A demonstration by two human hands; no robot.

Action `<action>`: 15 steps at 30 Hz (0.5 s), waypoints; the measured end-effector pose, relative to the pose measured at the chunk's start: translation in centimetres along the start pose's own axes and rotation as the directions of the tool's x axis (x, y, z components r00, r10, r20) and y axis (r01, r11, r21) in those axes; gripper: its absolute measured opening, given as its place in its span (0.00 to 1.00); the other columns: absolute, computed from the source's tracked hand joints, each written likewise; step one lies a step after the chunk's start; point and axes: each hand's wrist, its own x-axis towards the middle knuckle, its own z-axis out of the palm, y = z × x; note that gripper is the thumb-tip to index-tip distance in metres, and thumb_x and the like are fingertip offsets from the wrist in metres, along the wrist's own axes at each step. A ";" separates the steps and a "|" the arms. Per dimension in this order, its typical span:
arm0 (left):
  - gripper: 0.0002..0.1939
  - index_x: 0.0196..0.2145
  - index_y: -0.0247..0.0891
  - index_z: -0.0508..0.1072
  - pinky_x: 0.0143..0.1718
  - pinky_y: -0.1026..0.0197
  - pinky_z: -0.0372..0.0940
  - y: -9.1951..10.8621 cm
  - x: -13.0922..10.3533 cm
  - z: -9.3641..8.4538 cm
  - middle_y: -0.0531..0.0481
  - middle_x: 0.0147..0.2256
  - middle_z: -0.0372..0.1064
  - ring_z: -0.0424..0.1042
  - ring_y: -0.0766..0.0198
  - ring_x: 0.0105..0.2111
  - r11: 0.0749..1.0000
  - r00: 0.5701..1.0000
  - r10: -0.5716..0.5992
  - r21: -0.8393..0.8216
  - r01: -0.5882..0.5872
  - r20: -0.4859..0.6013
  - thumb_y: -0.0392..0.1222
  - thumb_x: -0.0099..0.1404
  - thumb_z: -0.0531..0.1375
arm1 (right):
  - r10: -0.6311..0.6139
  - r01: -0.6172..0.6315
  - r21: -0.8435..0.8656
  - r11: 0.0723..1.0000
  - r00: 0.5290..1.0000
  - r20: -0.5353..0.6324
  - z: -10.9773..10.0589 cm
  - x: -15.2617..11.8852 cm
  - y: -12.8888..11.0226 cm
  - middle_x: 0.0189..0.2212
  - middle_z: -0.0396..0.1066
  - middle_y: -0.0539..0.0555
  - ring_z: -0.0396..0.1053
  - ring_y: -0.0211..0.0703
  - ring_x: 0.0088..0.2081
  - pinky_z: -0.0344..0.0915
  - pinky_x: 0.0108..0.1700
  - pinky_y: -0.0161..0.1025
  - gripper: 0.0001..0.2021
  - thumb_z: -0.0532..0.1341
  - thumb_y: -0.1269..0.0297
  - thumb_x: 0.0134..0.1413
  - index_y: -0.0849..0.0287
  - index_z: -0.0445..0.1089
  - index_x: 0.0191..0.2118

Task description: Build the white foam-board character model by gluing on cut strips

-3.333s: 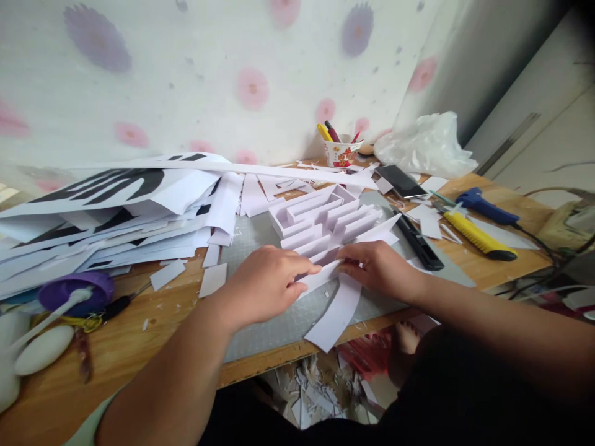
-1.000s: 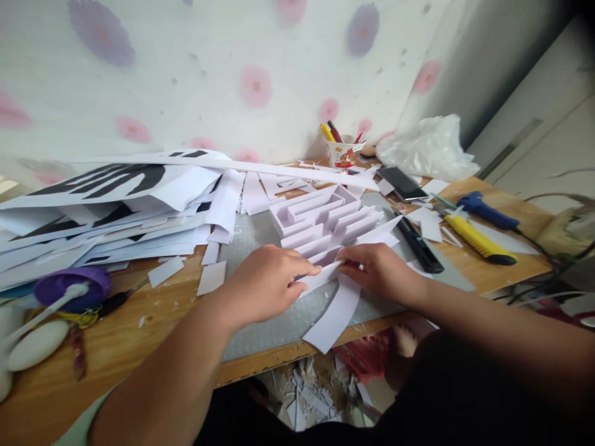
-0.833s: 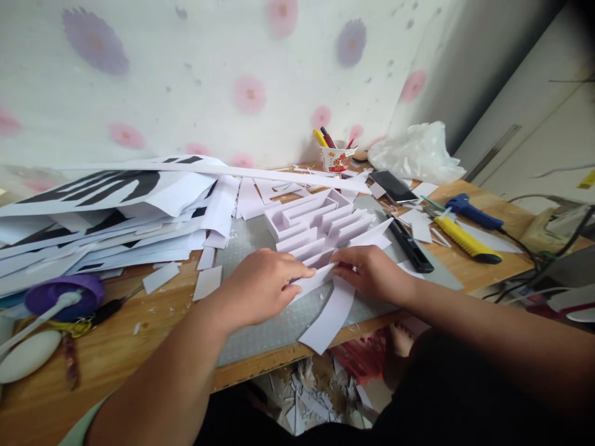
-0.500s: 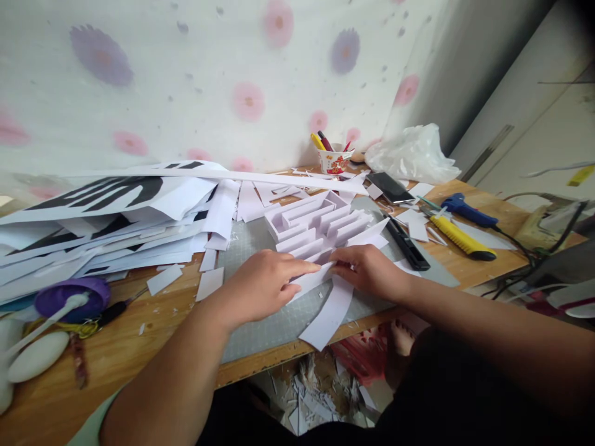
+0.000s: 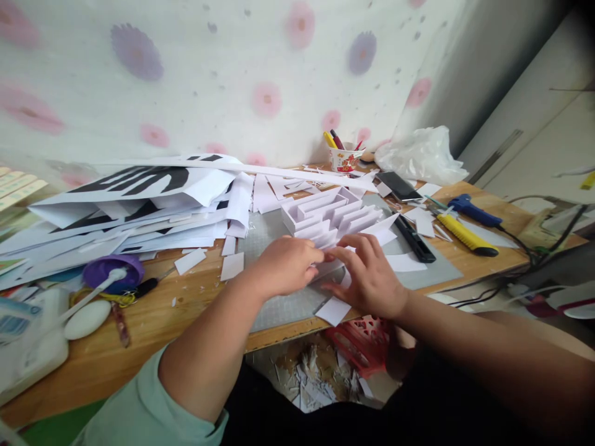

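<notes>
A white structure of upright paper walls [image 5: 325, 210] sits on the grey cutting mat [image 5: 274, 310]. My left hand [image 5: 290, 266] is closed at its near side, with thumb and forefinger pressed at the white paper; what lies between the fingertips is hidden. My right hand [image 5: 369, 272] is beside it, its forefinger reaching to the left fingertips and its thumb apart, with no object visible between them. Under the right hand a white paper strip [image 5: 333, 311] reaches the mat's front edge. A black cutter [image 5: 413, 238] lies right of the structure.
Stacked printed sheets [image 5: 139, 210] lie at the left, near a purple bowl [image 5: 134, 269] and a white bottle [image 5: 37, 347]. At the right are a yellow-handled knife [image 5: 465, 234], a blue glue gun [image 5: 474, 210] and a phone [image 5: 397, 186]. A pen cup [image 5: 343, 160] stands behind.
The view has shifted left, so the scene sits further right. My right thumb and forefinger have opened apart from their pinch. My left fingers have drawn in closer together.
</notes>
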 end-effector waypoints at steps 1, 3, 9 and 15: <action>0.12 0.36 0.41 0.77 0.30 0.61 0.59 0.0 0.0 0.0 0.49 0.31 0.72 0.69 0.62 0.29 1.000 1.000 0.002 0.007 -0.002 -0.003 0.35 0.58 0.55 | 0.008 -0.008 -0.022 1.000 1.000 0.001 0.4 0.1 -0.5 0.46 0.61 0.63 0.59 0.58 0.48 0.57 0.51 0.60 0.28 0.62 0.51 0.49 0.59 0.58 0.53; 0.10 0.32 0.37 0.76 0.30 0.61 0.60 0.1 0.1 0.0 0.47 0.31 0.73 0.70 0.61 0.30 1.000 1.000 -0.009 0.023 0.009 -0.004 0.34 0.57 0.54 | 0.047 -0.047 -0.067 0.997 0.999 0.001 1.0 0.5 -1.5 0.51 0.57 0.65 0.56 0.62 0.53 0.50 0.55 0.64 0.34 0.61 0.48 0.48 0.58 0.53 0.58; 0.08 0.28 0.34 0.74 0.27 0.59 0.59 0.4 0.1 -0.1 0.44 0.27 0.73 0.70 0.59 0.27 0.998 0.999 -0.051 0.048 0.052 -0.003 0.33 0.55 0.54 | 0.205 -0.190 -0.161 0.969 0.975 0.085 2.0 1.2 -3.3 0.62 0.45 0.63 0.44 0.66 0.61 0.38 0.60 0.64 0.43 0.62 0.50 0.48 0.49 0.37 0.65; 0.07 0.26 0.35 0.73 0.26 0.60 0.58 0.4 0.2 -0.1 0.45 0.26 0.73 0.69 0.59 0.26 0.998 0.999 -0.050 0.037 0.051 -0.004 0.32 0.54 0.54 | 0.225 -0.204 -0.189 0.961 0.970 0.092 2.4 1.3 -3.2 0.63 0.45 0.62 0.44 0.67 0.62 0.36 0.60 0.64 0.44 0.62 0.50 0.48 0.48 0.34 0.65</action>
